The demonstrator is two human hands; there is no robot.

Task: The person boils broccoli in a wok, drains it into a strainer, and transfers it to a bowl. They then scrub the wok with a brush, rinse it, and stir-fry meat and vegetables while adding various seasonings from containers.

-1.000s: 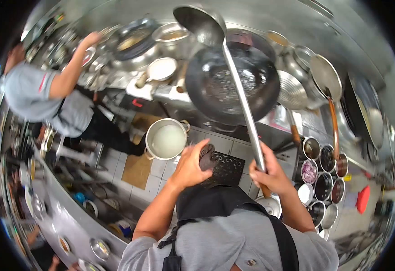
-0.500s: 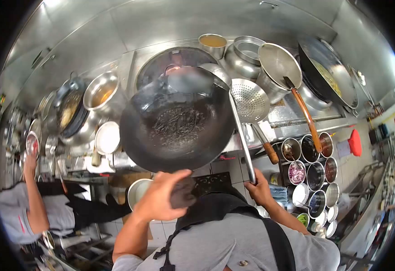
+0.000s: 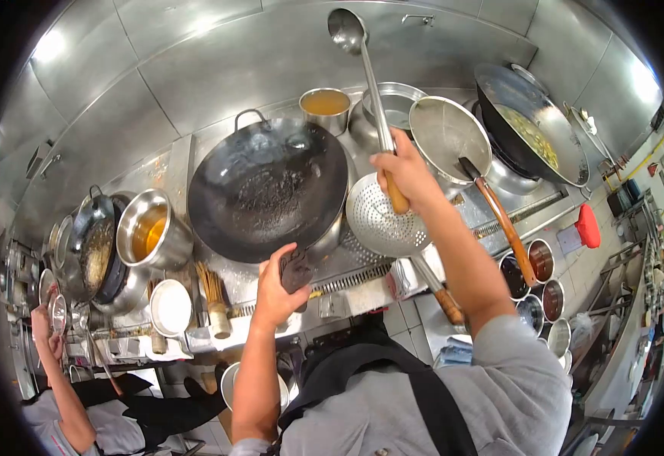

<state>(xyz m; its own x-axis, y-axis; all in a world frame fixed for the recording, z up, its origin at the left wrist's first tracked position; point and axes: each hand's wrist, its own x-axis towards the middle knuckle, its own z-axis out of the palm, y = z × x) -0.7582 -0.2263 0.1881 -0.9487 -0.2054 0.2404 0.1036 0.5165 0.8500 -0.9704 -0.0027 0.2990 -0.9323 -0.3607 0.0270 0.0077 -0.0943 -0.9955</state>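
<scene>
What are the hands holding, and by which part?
The right hand holds the ladle near its handle's wooden end. The left hand holds a bunched dark cloth; by which part, I cannot tell.

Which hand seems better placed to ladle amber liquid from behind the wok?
Probably the right hand: it grips the ladle and looks closer to the pot. The left hand holds a dark cloth at the near rim of the wok.

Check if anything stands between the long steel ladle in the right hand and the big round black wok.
Nothing visible between the ladle and the open wok. Nearby: a small steel pot of amber liquid behind the far rim, a dark cloth in the left hand at the near rim.
</scene>
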